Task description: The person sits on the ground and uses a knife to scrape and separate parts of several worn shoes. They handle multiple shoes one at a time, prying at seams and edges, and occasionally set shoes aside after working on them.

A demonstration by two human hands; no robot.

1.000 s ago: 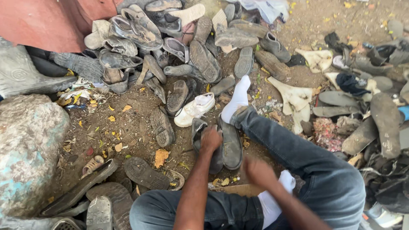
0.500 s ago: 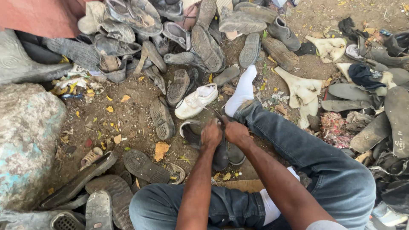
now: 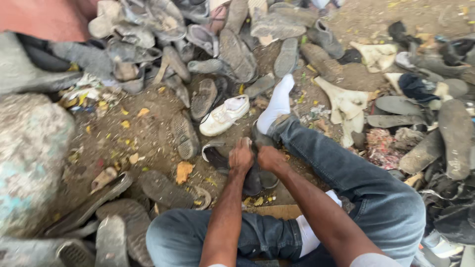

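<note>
I am keeping both hands low between my knees, working on a dark, worn shoe with a grey sole (image 3: 257,175) that is lying on the dirt ground (image 3: 148,133) just in front of my jeans-clad legs. My left hand (image 3: 241,157) is curling its fingers down over the shoe's upper near the pale inner lining, closed around it, and my right hand (image 3: 271,159) is pinching the same shoe from the other side, fingers folded tight on the edge. To do this well, I am judging that both grips should be staying close to the seam, pulling apart evenly while the shoe is resting braced on the ground. The shoe is looking dusty and limp, its upper gaping open at the left. Just beyond it a white lace-up sneaker (image 3: 225,116) is lying on its side, near my outstretched white-socked foot (image 3: 277,101), and a heap of grey, worn-out shoes and loose soles (image 3: 208,44) is spreading across the far ground
</note>
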